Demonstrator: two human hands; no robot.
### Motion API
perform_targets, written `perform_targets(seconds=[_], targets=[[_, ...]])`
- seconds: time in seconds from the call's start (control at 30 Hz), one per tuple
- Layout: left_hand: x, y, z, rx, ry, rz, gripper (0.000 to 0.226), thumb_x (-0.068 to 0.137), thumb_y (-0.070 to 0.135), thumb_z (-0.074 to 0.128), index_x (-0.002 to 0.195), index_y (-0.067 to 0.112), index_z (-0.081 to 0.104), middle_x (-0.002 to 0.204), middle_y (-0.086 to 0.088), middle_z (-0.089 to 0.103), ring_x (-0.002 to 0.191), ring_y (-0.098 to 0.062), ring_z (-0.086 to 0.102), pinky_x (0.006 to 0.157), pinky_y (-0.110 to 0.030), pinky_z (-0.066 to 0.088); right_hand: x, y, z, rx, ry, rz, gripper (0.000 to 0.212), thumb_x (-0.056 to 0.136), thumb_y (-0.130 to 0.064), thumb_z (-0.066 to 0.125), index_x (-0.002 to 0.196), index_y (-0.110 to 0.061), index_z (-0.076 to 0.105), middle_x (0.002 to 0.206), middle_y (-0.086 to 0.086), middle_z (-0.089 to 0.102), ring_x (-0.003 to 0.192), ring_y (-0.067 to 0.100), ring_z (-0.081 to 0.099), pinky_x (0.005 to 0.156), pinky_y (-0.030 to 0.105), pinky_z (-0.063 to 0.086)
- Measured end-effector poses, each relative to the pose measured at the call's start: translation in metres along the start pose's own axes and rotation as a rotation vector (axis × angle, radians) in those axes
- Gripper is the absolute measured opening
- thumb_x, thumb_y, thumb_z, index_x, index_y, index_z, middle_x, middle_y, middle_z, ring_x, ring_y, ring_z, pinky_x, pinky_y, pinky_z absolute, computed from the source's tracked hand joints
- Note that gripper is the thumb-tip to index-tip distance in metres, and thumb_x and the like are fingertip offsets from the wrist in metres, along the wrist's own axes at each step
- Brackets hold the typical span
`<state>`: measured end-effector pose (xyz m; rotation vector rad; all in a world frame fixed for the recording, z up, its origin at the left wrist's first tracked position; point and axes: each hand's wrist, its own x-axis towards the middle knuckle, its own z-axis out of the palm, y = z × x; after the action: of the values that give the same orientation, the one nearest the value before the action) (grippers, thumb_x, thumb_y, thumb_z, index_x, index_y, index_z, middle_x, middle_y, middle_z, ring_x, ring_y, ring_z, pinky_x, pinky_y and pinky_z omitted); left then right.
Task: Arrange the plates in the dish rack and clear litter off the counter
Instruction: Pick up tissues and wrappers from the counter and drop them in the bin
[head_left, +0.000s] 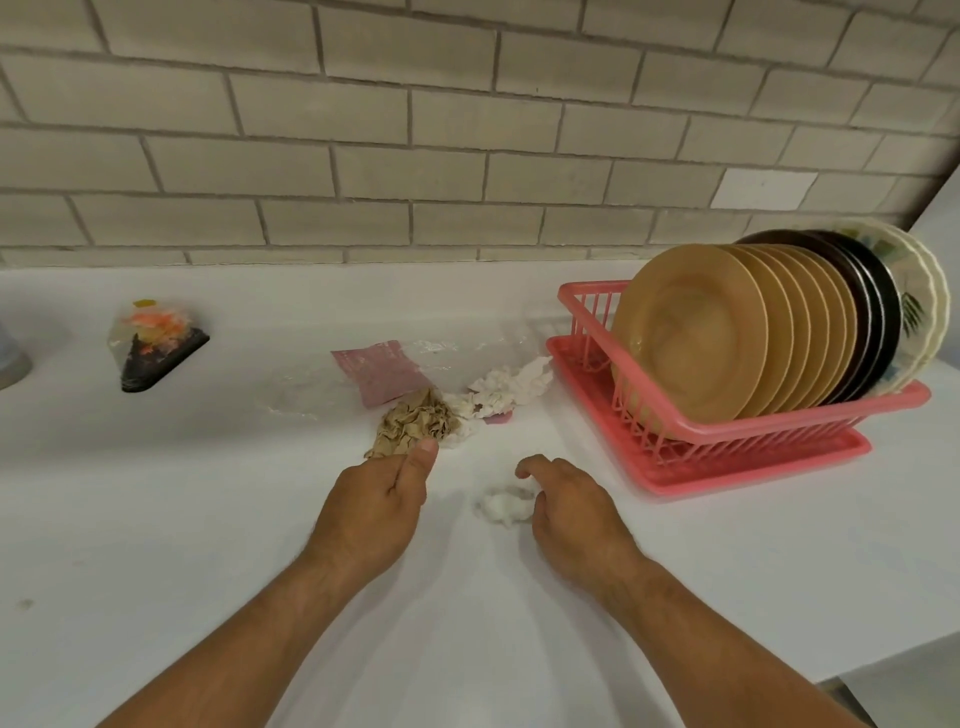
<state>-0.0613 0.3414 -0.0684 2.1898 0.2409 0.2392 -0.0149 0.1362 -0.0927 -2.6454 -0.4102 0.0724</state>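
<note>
left hand pinches brown paper — right hand curls over white wad.

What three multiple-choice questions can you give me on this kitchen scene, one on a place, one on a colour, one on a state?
1. Where on the counter does the pink dish rack stand?
A. left end
B. middle
C. right side

2. What colour is the front plate in the rack?
A. tan
B. blue
C. green

3. What is the left hand doing?
A. lying flat
B. pinching the crumpled brown paper
C. making an empty fist

Answers:
1 C, the rack sits at the right of the view.
2 A, the nearest plate face is tan.
3 B, the thumb presses the paper against the fingers.
</note>
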Motion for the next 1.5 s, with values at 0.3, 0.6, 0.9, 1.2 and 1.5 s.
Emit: perform_targets(seconds=[0.3, 0.6, 0.9, 1.2, 1.5], targets=[[0.006, -0.009, 0.003, -0.084, -0.101, -0.086, 0.026, 0.099, 0.012, 0.037, 0.112, 0.026, 0.055, 0.087, -0.001, 0.063, 0.06, -0.013, 0.052, 0.053, -0.024, 0.044, 0.004, -0.002, 0.004, -0.019, 0.018, 0.069, 0.025, 0.095, -0.025, 0.048, 0.072, -0.02, 0.039, 0.084, -0.004, 0.045, 0.07, 0.011, 0.043, 0.059, 0.024, 0.034], [0.038, -0.019, 0.0, 0.38, 0.13, 0.037, 0.028, 0.097, 0.039, 0.039, 0.104, 0.022, 0.06, 0.091, -0.006, 0.069, 0.079, -0.026, 0.062, 0.068, -0.034, 0.051, 0.001, 0.003, -0.002, 0.235, 0.051, 0.109, 0.022, 0.093, -0.008, 0.04, 0.096, -0.03, 0.043, 0.08, -0.005, 0.056, 0.064, 0.012, 0.053, 0.05, 0.024, 0.041], [0.055, -0.036, 0.003, 0.616, -0.009, -0.108, 0.027, 0.094, 0.036, 0.043, 0.081, 0.018, 0.057, 0.079, 0.002, 0.052, 0.071, -0.02, 0.054, 0.057, -0.027, 0.038, -0.002, 0.004, -0.006, 0.145, 0.024, 0.112, 0.016, 0.089, -0.045, 0.06, 0.095, -0.031, 0.054, 0.093, -0.014, 0.052, 0.084, 0.004, 0.05, 0.063, 0.018, 0.039], [0.049, -0.002, -0.023, 0.046, 0.22, 0.211, 0.041, 0.075, 0.006, 0.063, 0.044, 0.019, 0.039, 0.086, 0.015, 0.064, 0.075, 0.0, 0.06, 0.065, -0.015, 0.047, 0.0, -0.002, -0.006, 0.273, 0.043, 0.084, 0.005, 0.093, -0.024, 0.06, 0.089, -0.027, 0.063, 0.091, -0.01, 0.055, 0.072, 0.012, 0.059, 0.072, 0.03, 0.055], [0.055, 0.037, -0.018, -0.18, 0.181, 0.171, 0.023, 0.092, 0.015, 0.04, 0.097, 0.034, 0.05, 0.079, 0.002, 0.061, 0.066, -0.011, 0.056, 0.054, -0.024, 0.046, -0.011, 0.003, -0.021, 0.288, 0.118, 0.05, 0.01, 0.091, -0.027, 0.061, 0.085, -0.034, 0.062, 0.088, -0.016, 0.06, 0.081, -0.001, 0.054, 0.062, 0.007, 0.037]])
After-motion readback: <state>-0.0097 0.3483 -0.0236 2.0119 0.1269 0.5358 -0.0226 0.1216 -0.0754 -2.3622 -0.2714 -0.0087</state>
